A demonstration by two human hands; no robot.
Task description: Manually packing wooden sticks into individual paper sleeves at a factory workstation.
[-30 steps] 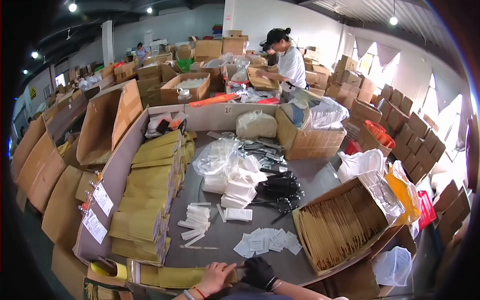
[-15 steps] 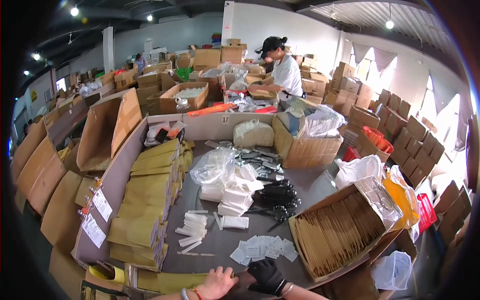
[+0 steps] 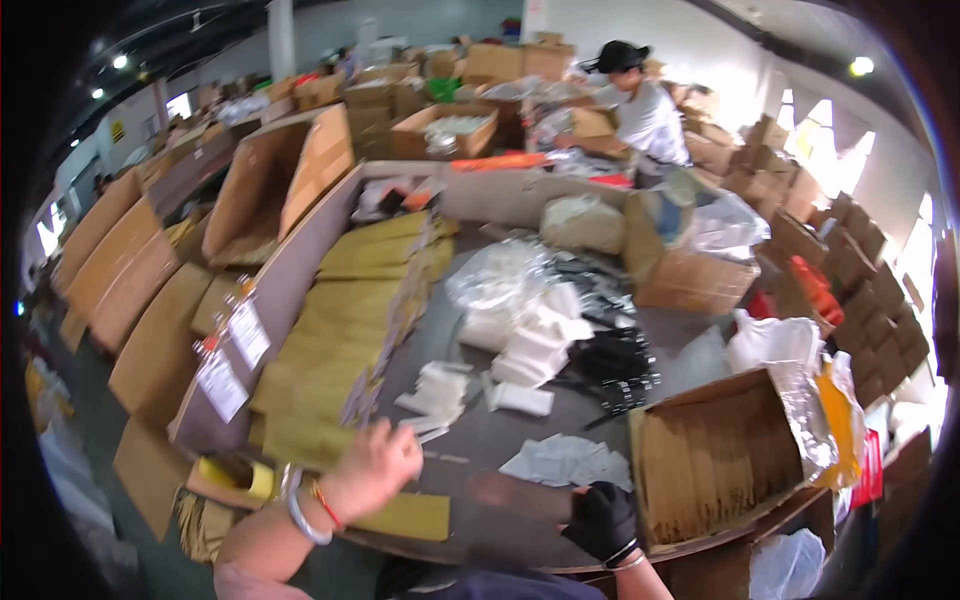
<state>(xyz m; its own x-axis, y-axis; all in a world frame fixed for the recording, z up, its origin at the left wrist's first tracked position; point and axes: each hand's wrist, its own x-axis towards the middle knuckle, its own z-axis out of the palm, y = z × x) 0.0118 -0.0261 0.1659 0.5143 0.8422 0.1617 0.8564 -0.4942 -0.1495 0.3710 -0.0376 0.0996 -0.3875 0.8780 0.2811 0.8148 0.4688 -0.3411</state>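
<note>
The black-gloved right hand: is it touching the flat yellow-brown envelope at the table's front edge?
Apart. The head view shows bare grey tabletop between the right hand and the near end of the yellow-brown envelope.

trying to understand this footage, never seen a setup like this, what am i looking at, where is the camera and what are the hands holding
There is no machine here: a person works with their own two hands. A wide fisheye camera on their head looks down, so straight edges bend. The left hand is bare, fingers curled, near a stack of yellow-brown envelope-like pieces; blur hides whether it holds anything. The right hand wears a black glove; a blurred reddish-brown shape shows beside it, and I cannot tell whether it is held. The grey table also bears white packets, thin white strips, black items and a clear plastic bag.
</note>
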